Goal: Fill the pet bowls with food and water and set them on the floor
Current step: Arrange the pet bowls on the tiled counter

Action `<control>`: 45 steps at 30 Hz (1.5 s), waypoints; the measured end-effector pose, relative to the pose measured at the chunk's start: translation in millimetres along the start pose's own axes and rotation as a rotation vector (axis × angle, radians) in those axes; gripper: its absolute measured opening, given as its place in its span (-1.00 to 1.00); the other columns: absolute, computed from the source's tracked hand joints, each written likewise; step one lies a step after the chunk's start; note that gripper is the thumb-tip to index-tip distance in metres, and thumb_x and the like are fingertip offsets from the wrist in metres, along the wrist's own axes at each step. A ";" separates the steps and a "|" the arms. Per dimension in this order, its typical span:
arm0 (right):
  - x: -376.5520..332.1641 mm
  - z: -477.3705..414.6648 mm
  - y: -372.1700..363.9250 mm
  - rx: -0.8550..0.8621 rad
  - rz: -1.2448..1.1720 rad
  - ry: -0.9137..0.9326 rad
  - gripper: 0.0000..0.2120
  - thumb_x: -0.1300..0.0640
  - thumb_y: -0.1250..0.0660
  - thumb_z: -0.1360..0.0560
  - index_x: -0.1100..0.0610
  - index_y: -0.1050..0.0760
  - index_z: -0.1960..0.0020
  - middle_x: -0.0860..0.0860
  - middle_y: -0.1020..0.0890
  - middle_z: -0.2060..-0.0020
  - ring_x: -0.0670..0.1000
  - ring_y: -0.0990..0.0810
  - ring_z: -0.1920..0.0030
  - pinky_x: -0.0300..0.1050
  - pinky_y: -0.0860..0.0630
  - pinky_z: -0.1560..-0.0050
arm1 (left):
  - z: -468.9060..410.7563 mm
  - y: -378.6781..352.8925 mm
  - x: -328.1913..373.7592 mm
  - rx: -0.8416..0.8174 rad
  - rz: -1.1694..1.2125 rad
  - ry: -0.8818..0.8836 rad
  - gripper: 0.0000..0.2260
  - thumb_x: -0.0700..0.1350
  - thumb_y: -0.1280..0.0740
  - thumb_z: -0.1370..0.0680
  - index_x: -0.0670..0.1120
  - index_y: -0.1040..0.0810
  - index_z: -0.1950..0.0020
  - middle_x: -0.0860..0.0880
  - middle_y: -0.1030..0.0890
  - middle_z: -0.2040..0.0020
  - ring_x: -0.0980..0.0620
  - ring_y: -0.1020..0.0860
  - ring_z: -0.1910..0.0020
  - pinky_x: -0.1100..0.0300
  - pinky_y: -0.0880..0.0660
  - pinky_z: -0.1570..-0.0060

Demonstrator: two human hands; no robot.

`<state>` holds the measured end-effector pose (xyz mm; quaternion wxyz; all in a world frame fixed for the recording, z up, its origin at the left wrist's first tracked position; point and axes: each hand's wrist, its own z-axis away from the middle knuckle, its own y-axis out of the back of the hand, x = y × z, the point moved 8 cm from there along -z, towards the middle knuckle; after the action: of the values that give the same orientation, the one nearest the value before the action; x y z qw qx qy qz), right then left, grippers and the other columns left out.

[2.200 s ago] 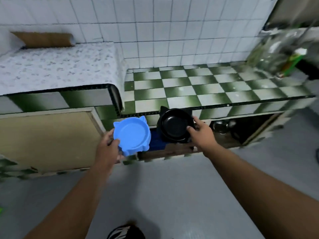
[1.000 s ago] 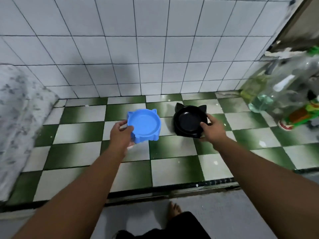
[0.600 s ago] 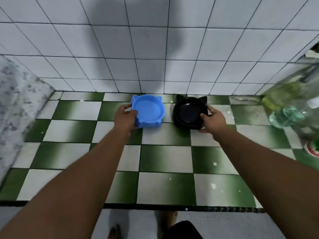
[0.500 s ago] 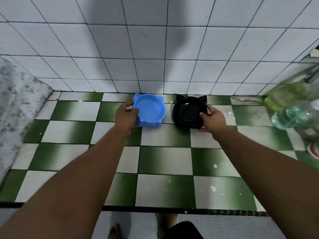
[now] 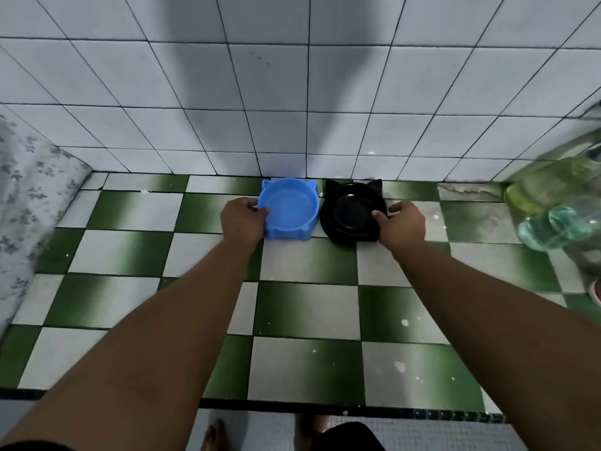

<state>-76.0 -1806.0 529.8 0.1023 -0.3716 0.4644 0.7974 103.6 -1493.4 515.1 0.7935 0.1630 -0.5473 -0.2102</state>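
Both bowls have gone from the air in front of the low cupboard up onto the checkered counter (image 5: 305, 310) and then to its far edge, where they now sit close under the white tiled wall (image 5: 292, 92).

No brand, label or writing can be read anywhere in the view.

The blue bowl (image 5: 290, 208) is matte plastic, round inside, with two small pointed ears on its far rim and a scalloped near skirt. It looks empty. The black bowl (image 5: 353, 210) has the same cat shape but is glossy, and it also looks empty. They stand side by side, blue on the left, black on the right, just beside each other; whether they touch I cannot tell.

The left hand (image 5: 242, 219) is curled around the left rim of the blue bowl, thumb over the edge and fingers on the outer wall. The right hand (image 5: 401, 224) grips the right rim of the black bowl in the same way, thumb on the rim inside.

The counter is made of glazed square tiles, green fading to white, with small pale specks. At the far right stand blurred clear plastic bottles (image 5: 556, 206), greenish and bluish. At the left edge lies a grey cloth (image 5: 29, 190) with a flower print.
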 end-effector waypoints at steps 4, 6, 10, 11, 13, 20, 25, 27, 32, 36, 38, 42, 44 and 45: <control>-1.1 -1.7 0.1 0.025 0.035 0.018 -0.65 -0.02 -0.45 -0.49 0.19 -0.52 -0.14 0.13 -0.64 0.00 0.15 -0.61 0.00 -0.06 -0.50 0.03 | -3.0 0.8 -0.9 0.031 -0.014 0.008 -0.73 -0.20 -0.52 -0.51 -0.16 -0.65 -0.20 -0.09 -0.69 0.04 -0.11 -0.71 0.20 -0.06 -0.70 0.24; -1.3 -1.0 0.6 0.033 0.047 0.028 -0.66 -0.02 -0.45 -0.50 0.19 -0.52 -0.12 0.13 -0.65 0.00 0.12 -0.59 0.04 -0.10 -0.44 0.08 | -3.3 0.3 -1.5 0.038 -0.017 0.018 -0.72 -0.19 -0.52 -0.51 -0.14 -0.64 -0.21 -0.09 -0.68 0.06 -0.09 -0.70 0.21 -0.05 -0.70 0.26; -2.0 0.4 1.7 0.032 0.084 0.052 -0.65 -0.05 -0.42 -0.51 0.19 -0.52 -0.12 0.13 -0.64 -0.01 0.13 -0.60 0.01 -0.13 -0.39 0.09 | -2.4 2.0 -3.5 0.048 0.003 0.037 -0.68 -0.13 -0.54 -0.50 -0.11 -0.62 -0.22 -0.11 -0.67 0.00 -0.09 -0.70 0.19 -0.04 -0.70 0.24; -2.6 1.5 2.4 0.028 0.103 0.055 -0.64 -0.07 -0.41 -0.52 0.19 -0.52 -0.12 0.13 -0.63 -0.01 0.14 -0.60 -0.01 -0.12 -0.39 0.09 | -1.6 3.5 -3.8 0.048 -0.008 0.027 -0.67 -0.10 -0.55 -0.49 -0.10 -0.61 -0.22 -0.10 -0.67 -0.03 -0.09 -0.70 0.18 -0.04 -0.70 0.22; -2.7 5.5 3.9 0.016 0.137 0.046 -0.59 -0.13 -0.37 -0.52 0.20 -0.50 -0.14 0.14 -0.62 -0.03 0.16 -0.59 -0.04 -0.11 -0.39 0.08 | 1.0 5.9 -4.2 0.032 -0.032 -0.003 -0.63 -0.01 -0.54 -0.48 -0.08 -0.60 -0.24 -0.10 -0.67 -0.10 -0.09 -0.70 0.11 -0.04 -0.70 0.13; -22.3 59.6 4.7 0.034 0.167 0.133 -0.50 -0.13 -0.34 -0.51 0.19 -0.38 -0.28 0.17 -0.58 -0.14 0.21 -0.58 -0.13 0.03 -0.54 -0.07 | 44.4 27.2 7.0 -0.112 -0.270 -0.263 -0.50 0.07 -0.42 -0.56 -0.08 -0.43 -0.45 -0.10 -0.57 -0.29 -0.06 -0.56 -0.18 0.17 -0.42 -0.09; -57.2 144.5 -31.2 -0.043 0.204 0.360 -0.46 -0.09 -0.38 -0.48 0.16 -0.39 -0.35 0.16 -0.54 -0.23 0.20 -0.54 -0.20 0.03 -0.51 -0.16 | 91.5 67.7 -11.9 -0.198 -0.286 -0.369 -0.43 0.11 -0.44 -0.53 0.00 -0.39 -0.49 -0.08 -0.47 -0.40 -0.06 -0.49 -0.32 0.07 -0.46 -0.27; -68.1 185.2 -47.9 -0.086 0.222 0.443 -0.46 -0.09 -0.38 -0.49 0.15 -0.38 -0.37 0.14 -0.52 -0.26 0.17 -0.51 -0.24 -0.01 -0.46 -0.19 | 110.6 95.8 -27.0 -0.198 -0.289 -0.425 -0.44 0.11 -0.44 -0.53 -0.01 -0.39 -0.48 -0.09 -0.47 -0.38 -0.06 -0.50 -0.30 0.04 -0.47 -0.29; -91.3 300.0 -94.5 -0.161 0.248 0.628 -0.44 -0.09 -0.39 -0.50 0.16 -0.39 -0.38 0.15 -0.52 -0.27 0.16 -0.50 -0.27 -0.04 -0.43 -0.21 | 155.3 194.2 -86.4 -0.150 -0.243 -0.415 -0.45 0.08 -0.46 -0.53 -0.01 -0.41 -0.47 -0.11 -0.46 -0.38 -0.07 -0.50 -0.32 0.06 -0.45 -0.32; -113.1 400.6 -146.8 -0.268 0.260 0.762 -0.47 -0.10 -0.38 -0.50 0.10 -0.37 -0.38 0.11 -0.50 -0.30 0.13 -0.49 -0.28 -0.03 -0.43 -0.23 | 188.6 292.1 -153.3 -0.045 -0.185 -0.362 -0.48 0.04 -0.45 -0.54 -0.02 -0.42 -0.46 -0.12 -0.46 -0.37 -0.08 -0.49 -0.33 0.03 -0.44 -0.34; -125.8 452.8 -178.0 -0.339 0.268 0.852 -0.48 -0.08 -0.38 -0.51 0.11 -0.38 -0.39 0.13 -0.51 -0.27 0.15 -0.49 -0.27 -0.04 -0.43 -0.23 | 205.0 342.8 -192.2 0.009 -0.178 -0.330 -0.48 0.05 -0.44 -0.55 -0.04 -0.42 -0.47 -0.13 -0.45 -0.38 -0.08 -0.48 -0.35 0.05 -0.44 -0.33; -147.0 551.3 -249.1 -0.501 0.270 0.963 -0.47 -0.08 -0.39 -0.51 0.08 -0.39 -0.39 0.12 -0.53 -0.27 0.11 -0.50 -0.27 -0.06 -0.42 -0.25 | 239.3 451.0 -272.6 0.155 -0.175 -0.201 -0.46 0.07 -0.46 -0.54 -0.06 -0.43 -0.47 -0.12 -0.49 -0.36 -0.06 -0.49 -0.32 0.19 -0.41 -0.23; -157.9 600.4 -289.2 -0.591 0.273 1.033 -0.47 -0.08 -0.40 -0.50 0.10 -0.40 -0.39 0.11 -0.55 -0.24 0.11 -0.52 -0.25 -0.07 -0.43 -0.24 | 259.0 503.7 -314.3 0.219 -0.164 -0.126 -0.44 0.06 -0.48 -0.53 -0.07 -0.43 -0.47 -0.13 -0.49 -0.33 -0.07 -0.51 -0.28 0.22 -0.39 -0.17; -163.7 625.4 -308.4 -0.652 0.270 1.057 -0.47 -0.07 -0.40 -0.50 0.11 -0.41 -0.39 0.11 -0.56 -0.23 0.11 -0.53 -0.24 -0.07 -0.44 -0.23 | 269.6 529.2 -334.2 0.256 -0.164 -0.090 -0.44 0.05 -0.48 -0.53 -0.08 -0.43 -0.47 -0.14 -0.50 -0.32 -0.07 -0.51 -0.27 0.24 -0.39 -0.15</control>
<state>-115.3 -1096.5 620.3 -0.3604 -0.6652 0.2283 0.6128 -171.4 -875.7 600.1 0.7212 0.2975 -0.5893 -0.2100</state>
